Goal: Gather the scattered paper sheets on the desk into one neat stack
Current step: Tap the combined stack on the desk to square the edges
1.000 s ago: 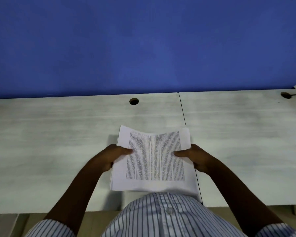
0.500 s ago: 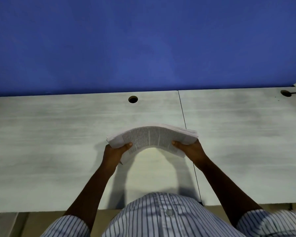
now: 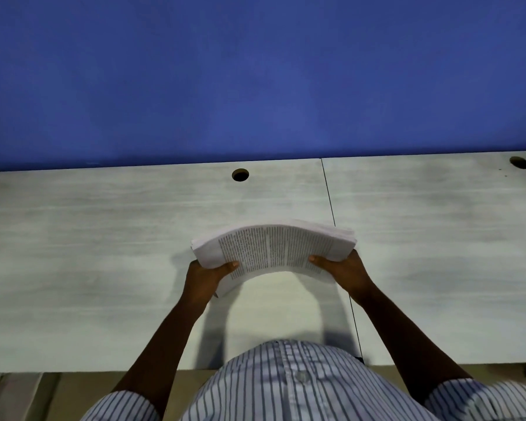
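Observation:
A stack of printed paper sheets [image 3: 274, 249] stands on edge above the middle of the pale desk [image 3: 104, 253], bowed upward into an arch. My left hand [image 3: 205, 278] grips its left end, thumb on the printed face. My right hand [image 3: 343, 268] grips its right end the same way. The sheets' edges look roughly aligned, with a few edges fanned at the top right. The fingers behind the stack are hidden.
A blue partition [image 3: 255, 80] runs along the desk's far edge. Round cable holes [image 3: 240, 175] sit near the back, with others at the far left and far right. A seam [image 3: 328, 192] divides two desk panels. The desk's front edge lies close to my striped shirt.
The stack lay flat on the desk a second ago; both hands have lifted it onto its edge and bent it into an arch, holding it there since half a second ago.

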`<action>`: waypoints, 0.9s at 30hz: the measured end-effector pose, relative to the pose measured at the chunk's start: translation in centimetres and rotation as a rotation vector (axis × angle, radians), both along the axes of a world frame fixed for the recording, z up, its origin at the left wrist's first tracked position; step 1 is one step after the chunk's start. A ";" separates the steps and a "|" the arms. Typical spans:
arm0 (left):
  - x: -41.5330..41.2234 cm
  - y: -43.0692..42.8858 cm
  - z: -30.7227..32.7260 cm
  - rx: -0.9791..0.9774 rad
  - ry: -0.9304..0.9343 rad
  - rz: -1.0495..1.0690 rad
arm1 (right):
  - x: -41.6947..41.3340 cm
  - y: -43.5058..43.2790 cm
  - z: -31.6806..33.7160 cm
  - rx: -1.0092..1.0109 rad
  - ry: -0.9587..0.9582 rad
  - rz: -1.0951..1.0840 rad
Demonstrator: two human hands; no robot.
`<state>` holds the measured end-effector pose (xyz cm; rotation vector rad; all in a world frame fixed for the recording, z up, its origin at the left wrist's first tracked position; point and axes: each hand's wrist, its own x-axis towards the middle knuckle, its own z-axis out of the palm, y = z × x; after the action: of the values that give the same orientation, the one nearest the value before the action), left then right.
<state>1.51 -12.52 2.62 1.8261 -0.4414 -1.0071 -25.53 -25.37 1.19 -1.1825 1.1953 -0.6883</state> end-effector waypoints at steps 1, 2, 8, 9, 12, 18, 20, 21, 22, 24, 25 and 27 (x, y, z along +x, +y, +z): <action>0.3 -0.2 0.4 -0.019 -0.002 0.000 | 0.0 -0.2 0.3 0.001 0.012 0.022; 0.7 -0.6 0.9 -0.056 -0.004 0.001 | 0.0 -0.5 0.6 0.001 0.022 0.059; 4.5 -3.2 3.2 -0.042 -0.359 -0.068 | 0.7 -1.5 1.8 0.049 -0.034 0.312; 4.8 -3.5 3.4 0.027 -0.448 -0.103 | 1.0 -1.5 1.8 0.087 -0.057 0.337; 4.5 -3.8 4.2 0.114 -0.757 -0.371 | 1.8 -1.8 2.5 0.196 -0.088 0.446; 3.9 -5.8 8.4 0.311 -0.451 -1.004 | 3.5 -3.5 5.0 0.272 0.023 0.685; 4.2 -6.2 8.8 0.357 -0.316 -1.042 | 3.6 -3.9 5.8 0.325 0.045 0.740; 4.3 -6.1 8.7 0.358 -0.261 -1.027 | 3.6 -4.1 5.9 0.367 0.036 0.745; 4.5 -6.0 8.4 0.347 -0.215 -0.993 | 3.4 -4.2 5.9 0.419 0.015 0.736; 4.7 -5.4 8.1 0.308 -0.137 -0.914 | 2.6 -4.1 5.2 0.528 -0.072 0.667; 5.0 -5.2 7.9 0.287 -0.113 -0.881 | 2.2 -3.9 4.6 0.576 -0.141 0.602; 5.6 -4.7 7.8 0.242 -0.064 -0.817 | 1.0 -3.2 2.7 0.669 -0.352 0.422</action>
<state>7.12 -17.18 10.45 1.9191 -1.2082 -1.5971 -24.52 -28.57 3.91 -0.6717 0.7473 -0.1357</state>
